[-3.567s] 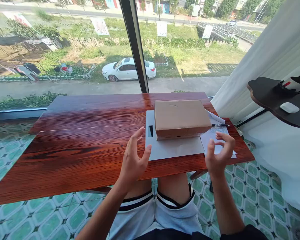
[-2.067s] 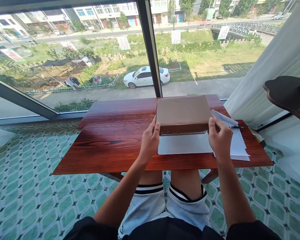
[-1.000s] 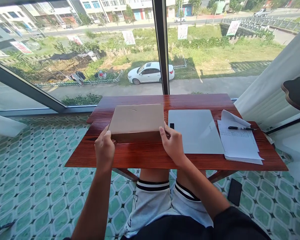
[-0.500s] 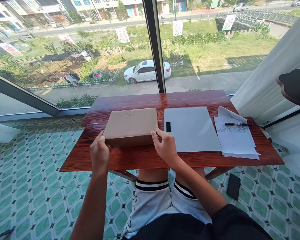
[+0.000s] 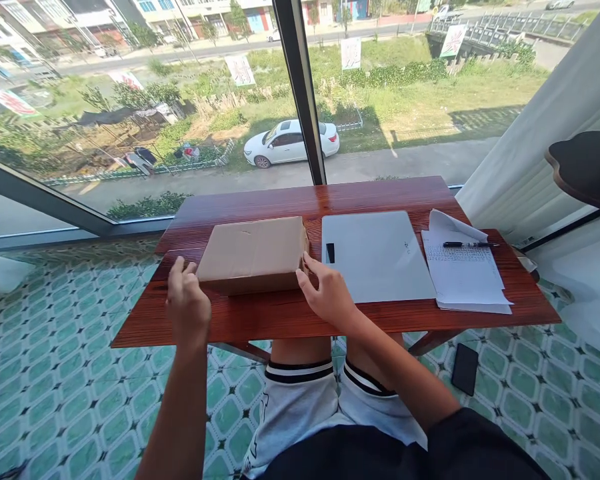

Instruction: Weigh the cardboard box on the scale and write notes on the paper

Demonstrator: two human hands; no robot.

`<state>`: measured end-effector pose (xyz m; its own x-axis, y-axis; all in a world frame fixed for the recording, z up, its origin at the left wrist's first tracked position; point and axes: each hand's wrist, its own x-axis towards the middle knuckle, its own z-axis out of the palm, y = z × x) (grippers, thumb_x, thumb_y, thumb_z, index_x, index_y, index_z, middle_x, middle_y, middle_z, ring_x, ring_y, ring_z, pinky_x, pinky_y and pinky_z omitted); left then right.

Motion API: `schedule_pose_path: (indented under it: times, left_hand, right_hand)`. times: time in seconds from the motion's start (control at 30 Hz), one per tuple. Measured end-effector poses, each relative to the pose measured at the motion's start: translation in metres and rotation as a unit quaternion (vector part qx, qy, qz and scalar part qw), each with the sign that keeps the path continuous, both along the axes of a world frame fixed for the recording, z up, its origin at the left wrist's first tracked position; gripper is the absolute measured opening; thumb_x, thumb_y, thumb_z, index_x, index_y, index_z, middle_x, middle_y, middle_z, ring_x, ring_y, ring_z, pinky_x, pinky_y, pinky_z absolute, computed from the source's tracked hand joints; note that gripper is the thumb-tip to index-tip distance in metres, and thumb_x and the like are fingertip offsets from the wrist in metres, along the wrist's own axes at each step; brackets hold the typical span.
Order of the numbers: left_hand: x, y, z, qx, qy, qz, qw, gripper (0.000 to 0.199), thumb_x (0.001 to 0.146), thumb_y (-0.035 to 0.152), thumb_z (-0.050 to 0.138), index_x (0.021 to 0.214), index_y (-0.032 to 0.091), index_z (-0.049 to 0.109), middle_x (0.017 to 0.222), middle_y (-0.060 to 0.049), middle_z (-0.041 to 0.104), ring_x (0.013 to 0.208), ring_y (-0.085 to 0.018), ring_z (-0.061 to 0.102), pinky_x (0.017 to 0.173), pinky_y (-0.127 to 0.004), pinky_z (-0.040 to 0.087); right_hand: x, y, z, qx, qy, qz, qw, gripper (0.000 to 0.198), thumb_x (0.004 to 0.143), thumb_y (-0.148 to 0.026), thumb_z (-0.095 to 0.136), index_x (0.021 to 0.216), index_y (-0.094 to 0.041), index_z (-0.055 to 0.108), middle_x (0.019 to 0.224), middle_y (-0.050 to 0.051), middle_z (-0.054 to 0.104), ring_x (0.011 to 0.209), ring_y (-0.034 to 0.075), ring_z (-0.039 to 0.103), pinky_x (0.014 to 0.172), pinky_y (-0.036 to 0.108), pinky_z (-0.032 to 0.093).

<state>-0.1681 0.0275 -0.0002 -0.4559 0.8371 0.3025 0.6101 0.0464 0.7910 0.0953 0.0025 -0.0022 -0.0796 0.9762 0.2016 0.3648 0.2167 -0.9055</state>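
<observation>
- A room in a home or small office on an upper floor, set up as a writing corner.
- A red-brown wooden bench [image 5: 260, 320] stands against a floor-to-ceiling window [image 5: 180, 100] that looks down on a road and a parked white car [image 5: 290, 141].
- Green patterned floor tiles [image 5: 55, 373] below; a white curtain [image 5: 540, 120] hangs at the right.
- Handwritten papers [image 5: 467, 280] with a pen [image 5: 470, 245] lie on the bench's right end.

Left hand [image 5: 187, 305] and right hand [image 5: 326, 298] outstretched, fingers loosely spread, both forearms extended forward.
</observation>
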Motion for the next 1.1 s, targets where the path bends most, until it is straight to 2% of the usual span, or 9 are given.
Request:
schedule_pose_path:
  times: [0.13, 0.23, 0.33, 0.43, 0.5, 0.67, 0.83, 0.97, 1.1]
  left_hand:
    - [0.025, -0.006, 0.025, 0.179, 0.159, 0.003, 0.971, 0.057, 0.095, 0.031, 0.047, 0.151, 0.020, 0.045, 0.151, -0.011, 0.054, 0.142, -0.030, 0.048, 0.122, -0.052, 0.038]
    - [0.058, -0.011, 0.043, 0.252, 0.269, -0.082, 0.926, 0.059, 0.093, 0.027, 0.050, 0.151, 0.022, 0.043, 0.149, -0.011, 0.055, 0.144, -0.030, 0.046, 0.123, -0.055, 0.036]
    - [0.097, -0.013, 0.057, 0.316, 0.304, -0.207, 0.875, 0.063, 0.086, 0.025, 0.059, 0.147, 0.021, 0.046, 0.143, -0.013, 0.059, 0.142, -0.032, 0.048, 0.122, -0.055, 0.036]
    - [0.142, -0.015, 0.064, 0.361, 0.325, -0.284, 0.826, 0.055, 0.083, 0.023, 0.060, 0.138, 0.026, 0.054, 0.132, -0.009, 0.067, 0.130, -0.029, 0.059, 0.111, -0.048, 0.048]
    - [0.174, -0.020, 0.064, 0.390, 0.359, -0.340, 0.777, 0.052, 0.082, 0.020, 0.059, 0.133, 0.028, 0.056, 0.130, -0.006, 0.068, 0.128, -0.025, 0.060, 0.106, -0.043, 0.051]
    - [0.254, -0.040, 0.040, 0.445, 0.376, -0.469, 0.664, 0.045, 0.091, 0.029, 0.059, 0.136, 0.030, 0.056, 0.130, -0.004, 0.067, 0.124, -0.020, 0.059, 0.111, -0.038, 0.045]
    - [0.317, -0.061, 0.008, 0.391, 0.423, -0.600, 0.555, 0.052, 0.096, 0.027, 0.051, 0.148, 0.024, 0.046, 0.136, -0.014, 0.060, 0.120, -0.023, 0.059, 0.102, -0.039, 0.046]
    - [0.352, -0.071, -0.008, 0.366, 0.429, -0.645, 0.516, 0.050, 0.097, 0.026, 0.046, 0.147, 0.021, 0.047, 0.136, -0.018, 0.060, 0.116, -0.025, 0.060, 0.095, -0.040, 0.047]
    - [0.376, -0.076, -0.028, 0.359, 0.443, -0.647, 0.507, 0.048, 0.097, 0.026, 0.044, 0.145, 0.022, 0.049, 0.140, -0.020, 0.058, 0.120, -0.028, 0.061, 0.097, -0.044, 0.047]
  right_hand:
    - [0.033, 0.002, 0.008, 0.026, -0.038, -0.011, 0.999, 0.056, 0.102, -0.039, 0.045, 0.146, -0.006, 0.055, 0.144, 0.013, 0.058, 0.133, 0.026, 0.058, 0.112, 0.038, 0.048]
    - [0.070, 0.006, 0.016, 0.057, -0.078, -0.051, 0.994, 0.048, 0.102, -0.037, 0.045, 0.140, -0.012, 0.061, 0.131, 0.009, 0.068, 0.121, 0.024, 0.064, 0.105, 0.039, 0.052]
    - [0.109, 0.010, 0.024, 0.103, -0.128, -0.098, 0.982, 0.039, 0.101, -0.034, 0.047, 0.129, -0.015, 0.068, 0.121, 0.007, 0.072, 0.110, 0.023, 0.067, 0.095, 0.037, 0.053]
    - [0.150, 0.013, 0.026, 0.140, -0.187, -0.135, 0.963, 0.033, 0.101, -0.032, 0.048, 0.121, -0.017, 0.070, 0.114, 0.008, 0.073, 0.102, 0.022, 0.067, 0.091, 0.037, 0.052]
    - [0.178, 0.013, 0.024, 0.171, -0.224, -0.143, 0.949, 0.031, 0.102, -0.031, 0.049, 0.118, -0.016, 0.071, 0.110, 0.008, 0.073, 0.100, 0.022, 0.066, 0.092, 0.037, 0.051]
    - [0.253, 0.008, 0.008, 0.187, -0.349, -0.200, 0.896, 0.031, 0.103, -0.031, 0.048, 0.116, -0.016, 0.071, 0.111, 0.009, 0.072, 0.105, 0.024, 0.064, 0.097, 0.039, 0.047]
    - [0.323, 0.000, -0.013, 0.134, -0.466, -0.230, 0.844, 0.031, 0.102, -0.027, 0.049, 0.120, -0.015, 0.071, 0.115, 0.011, 0.071, 0.107, 0.027, 0.060, 0.096, 0.040, 0.043]
    - [0.361, -0.003, -0.030, 0.090, -0.507, -0.249, 0.820, 0.030, 0.100, -0.024, 0.052, 0.121, -0.018, 0.071, 0.116, 0.009, 0.072, 0.106, 0.028, 0.059, 0.091, 0.039, 0.040]
    - [0.380, -0.005, -0.041, 0.082, -0.533, -0.257, 0.802, 0.027, 0.099, -0.024, 0.056, 0.119, -0.020, 0.073, 0.114, 0.005, 0.073, 0.106, 0.025, 0.060, 0.087, 0.038, 0.035]
